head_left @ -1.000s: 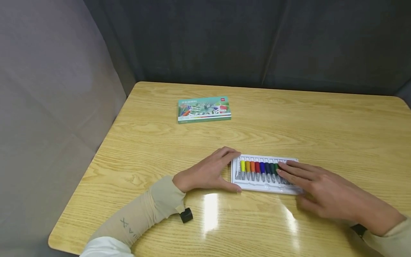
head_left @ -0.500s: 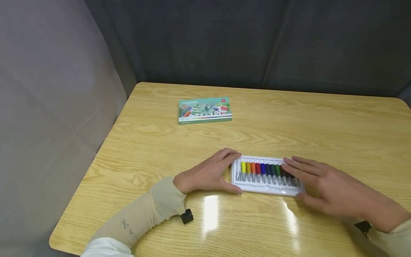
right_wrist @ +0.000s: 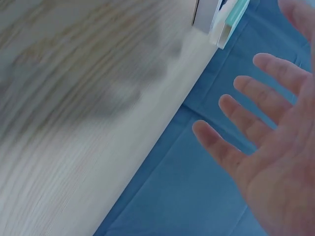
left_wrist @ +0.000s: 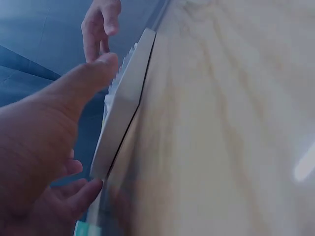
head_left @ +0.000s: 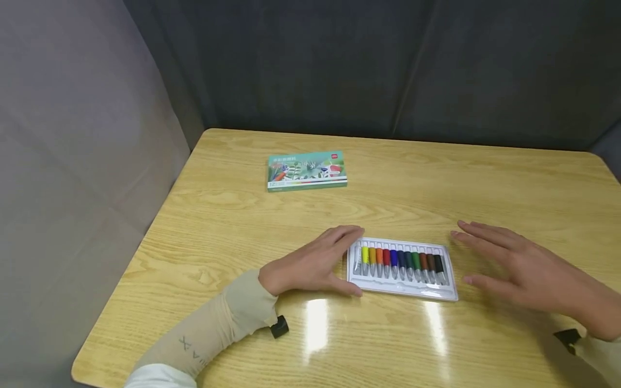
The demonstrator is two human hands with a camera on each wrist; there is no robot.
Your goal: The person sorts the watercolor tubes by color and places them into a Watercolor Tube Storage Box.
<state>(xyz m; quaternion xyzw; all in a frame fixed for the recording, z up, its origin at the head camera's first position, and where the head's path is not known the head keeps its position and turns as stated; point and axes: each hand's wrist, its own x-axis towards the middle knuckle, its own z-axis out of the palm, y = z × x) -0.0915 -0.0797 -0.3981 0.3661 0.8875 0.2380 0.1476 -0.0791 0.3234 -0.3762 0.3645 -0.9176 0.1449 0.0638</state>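
Note:
A white plastic tray (head_left: 402,291) lies on the table in the head view, with several paint tubes (head_left: 394,258) side by side in it, their caps running from yellow to black. My left hand (head_left: 315,264) holds the tray's left end, thumb by the near edge and fingers by the far edge. The left wrist view shows the tray's side wall (left_wrist: 120,113) between that thumb and the fingers. Off the tray's right end, my right hand (head_left: 519,269) hovers above the table. Its fingers (right_wrist: 251,120) are spread and hold nothing in the right wrist view.
Farther back on the wooden table (head_left: 228,221) lies a flat green printed box (head_left: 306,171), left of the tray. A dark curtain (head_left: 310,70) hangs behind the table, and a grey one (head_left: 87,161) stands along its left side.
My right hand has lifted off the tubes and moved right, away from the tray, uncovering the brown and black caps. My left hand and the tray stay about where they were.

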